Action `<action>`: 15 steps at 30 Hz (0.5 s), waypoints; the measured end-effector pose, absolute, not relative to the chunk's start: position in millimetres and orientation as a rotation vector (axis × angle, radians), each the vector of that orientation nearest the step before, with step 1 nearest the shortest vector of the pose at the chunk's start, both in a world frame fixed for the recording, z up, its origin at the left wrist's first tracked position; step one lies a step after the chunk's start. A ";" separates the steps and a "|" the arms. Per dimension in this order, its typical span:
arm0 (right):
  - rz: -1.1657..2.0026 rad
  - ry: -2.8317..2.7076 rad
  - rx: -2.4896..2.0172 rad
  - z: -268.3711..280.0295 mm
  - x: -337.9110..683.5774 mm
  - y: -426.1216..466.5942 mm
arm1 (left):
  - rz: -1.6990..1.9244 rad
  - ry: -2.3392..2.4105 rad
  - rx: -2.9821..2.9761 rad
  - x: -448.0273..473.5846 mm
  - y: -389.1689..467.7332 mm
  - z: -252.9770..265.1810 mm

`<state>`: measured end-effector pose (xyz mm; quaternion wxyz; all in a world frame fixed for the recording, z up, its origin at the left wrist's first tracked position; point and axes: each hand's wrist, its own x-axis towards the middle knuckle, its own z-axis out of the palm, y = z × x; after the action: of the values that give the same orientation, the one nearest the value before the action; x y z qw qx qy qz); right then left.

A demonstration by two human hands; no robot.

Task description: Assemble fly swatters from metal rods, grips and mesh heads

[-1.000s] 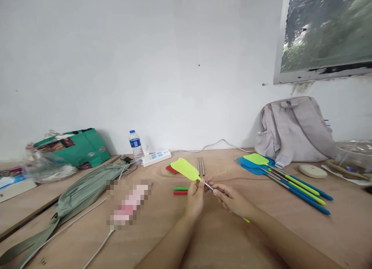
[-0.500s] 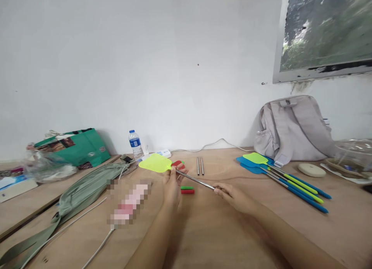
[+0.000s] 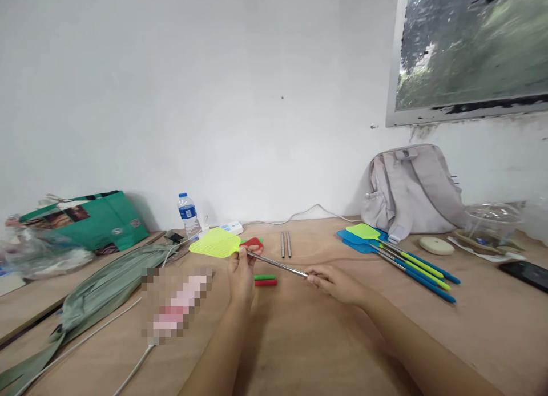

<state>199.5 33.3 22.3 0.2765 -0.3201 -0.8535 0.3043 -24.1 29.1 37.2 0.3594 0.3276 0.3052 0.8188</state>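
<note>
Left hand (image 3: 242,276) pinches the yellow swatter (image 3: 215,243) near its head, right hand (image 3: 331,283) clasps its metal rod (image 3: 278,265), above the table (image 3: 299,350); two metal tubes (image 3: 282,245) lie near the back edge

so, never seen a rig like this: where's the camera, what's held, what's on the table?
No machine: a person works bare-handed. One head-worn camera takes every picture, looking forward and down. The left hand holds a yellow-green perforated swatter just below its head; the right hand grips its thin silver metal rod farther along. On the brown wooden table lie two short silver metal tubes, a slim green cylinder, a slim red cylinder and, at right, several blue and yellow-green swatters.
</note>
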 end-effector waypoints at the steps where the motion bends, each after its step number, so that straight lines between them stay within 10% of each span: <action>1: 0.807 -2.299 -0.861 22.1 198.7 32.9 | 2.119 0.789 0.839 -24.1 28.6 37.9; 15: 0.571 -2.338 -0.985 5.6 211.0 45.8 | 2.234 0.911 0.531 -80.1 41.9 34.7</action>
<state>211.0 45.8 5.6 0.2671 -0.3649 -0.8664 0.2117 -80.1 41.9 34.7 0.3294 0.2028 0.3482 0.8539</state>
